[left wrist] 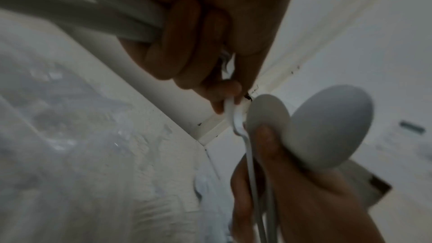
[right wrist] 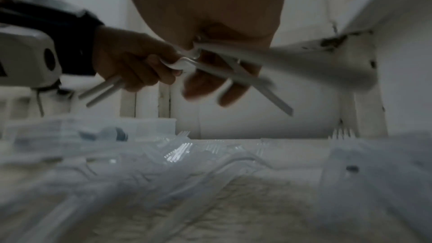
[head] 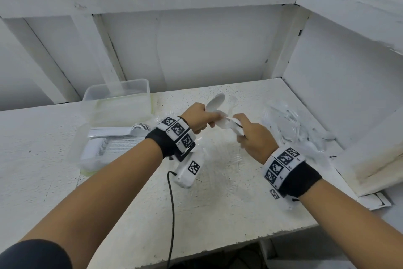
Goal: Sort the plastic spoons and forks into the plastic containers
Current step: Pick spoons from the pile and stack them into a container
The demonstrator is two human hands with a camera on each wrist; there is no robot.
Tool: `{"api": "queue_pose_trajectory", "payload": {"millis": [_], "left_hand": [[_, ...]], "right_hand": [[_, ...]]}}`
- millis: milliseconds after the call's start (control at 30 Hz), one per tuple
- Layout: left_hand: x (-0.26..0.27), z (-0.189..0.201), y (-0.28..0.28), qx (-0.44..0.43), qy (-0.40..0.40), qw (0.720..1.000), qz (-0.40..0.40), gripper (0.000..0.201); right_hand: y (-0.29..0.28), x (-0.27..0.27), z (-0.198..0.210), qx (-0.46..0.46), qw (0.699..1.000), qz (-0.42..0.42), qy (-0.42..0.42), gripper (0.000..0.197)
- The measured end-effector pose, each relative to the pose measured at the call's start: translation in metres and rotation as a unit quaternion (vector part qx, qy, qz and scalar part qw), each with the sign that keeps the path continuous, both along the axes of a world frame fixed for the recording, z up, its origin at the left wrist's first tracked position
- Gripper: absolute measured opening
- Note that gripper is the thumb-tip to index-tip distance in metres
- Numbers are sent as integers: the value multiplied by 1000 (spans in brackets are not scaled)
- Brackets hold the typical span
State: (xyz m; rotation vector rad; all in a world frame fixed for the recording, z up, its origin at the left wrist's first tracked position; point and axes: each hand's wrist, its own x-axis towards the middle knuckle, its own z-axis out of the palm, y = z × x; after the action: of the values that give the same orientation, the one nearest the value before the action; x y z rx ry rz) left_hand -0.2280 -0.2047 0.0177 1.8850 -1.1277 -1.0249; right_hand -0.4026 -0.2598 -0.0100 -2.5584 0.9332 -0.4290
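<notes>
Left hand [head: 196,119] grips white spoons [head: 214,103], bowls sticking up past its thumb. Right hand [head: 253,135] just beside it pinches more white cutlery [head: 234,125], right of the stacked containers [head: 115,103].

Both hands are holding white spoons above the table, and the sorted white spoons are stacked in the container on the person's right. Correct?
Not quite. The stacked white spoons lie in the container on the person's left, as the head view shows; loose clear cutlery lies on the right. The rest holds: the left hand and right hand both hold white spoons above the table.
</notes>
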Motion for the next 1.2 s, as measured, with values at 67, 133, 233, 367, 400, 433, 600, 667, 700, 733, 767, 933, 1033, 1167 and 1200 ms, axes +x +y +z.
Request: {"api": "queue_pose_trajectory", "payload": {"millis": [67, 133, 233, 367, 400, 433, 600, 667, 700, 733, 767, 933, 1033, 1167, 1200], "left_hand": [[-6, 0, -9, -13, 49, 998, 21, 32], [-15, 2, -20, -12, 64, 998, 18, 37], [-29, 2, -47, 1, 28, 999, 15, 33], [-53, -14, -97, 53, -72, 995, -35, 16], [-59, -17, -106, 70, -91, 992, -56, 14], [-66, -22, -115, 77, -111, 988, -76, 14], [-95, -45, -141, 77, -217, 957, -178, 49], [-102, -56, -147, 95, -223, 953, -181, 52], [-104, -62, -149, 97, -224, 951, -190, 56], [-106, -65, -147, 104, -227, 948, -199, 58], [-108, -69, -147, 107, -226, 947, -203, 57], [-99, -61, -139, 122, -237, 946, -182, 30], [-87, -65, -133, 131, -300, 931, -158, 27], [-70, -65, -122, 140, -317, 926, -150, 24], [-67, -63, -120, 138, -315, 928, -145, 16]], "right_hand": [[3, -4, 0, 41, 998, -26, -49, 22], [-2, -11, -1, 72, 989, -82, -102, 12], [-20, -31, 2, 146, 959, -186, -154, 22], [-52, -65, 6, 154, 936, -290, -128, 24], [-59, -73, 6, 153, 931, -306, -129, 24], [-64, -79, 6, 154, 927, -317, -132, 24], [-80, -97, -1, 178, 920, -320, -141, 30], [-81, -99, -4, 179, 922, -315, -139, 30], [-81, -99, -6, 179, 923, -314, -132, 30], [-81, -100, -9, 179, 925, -312, -122, 30], [-81, -100, -11, 179, 927, -312, -108, 29], [-78, -97, -21, 187, 935, -299, 26, 36], [-79, -91, -26, 186, 936, -282, 100, 41], [-75, -80, -25, 213, 928, -278, 127, 50], [-72, -76, -25, 231, 926, -277, 111, 51]]}}
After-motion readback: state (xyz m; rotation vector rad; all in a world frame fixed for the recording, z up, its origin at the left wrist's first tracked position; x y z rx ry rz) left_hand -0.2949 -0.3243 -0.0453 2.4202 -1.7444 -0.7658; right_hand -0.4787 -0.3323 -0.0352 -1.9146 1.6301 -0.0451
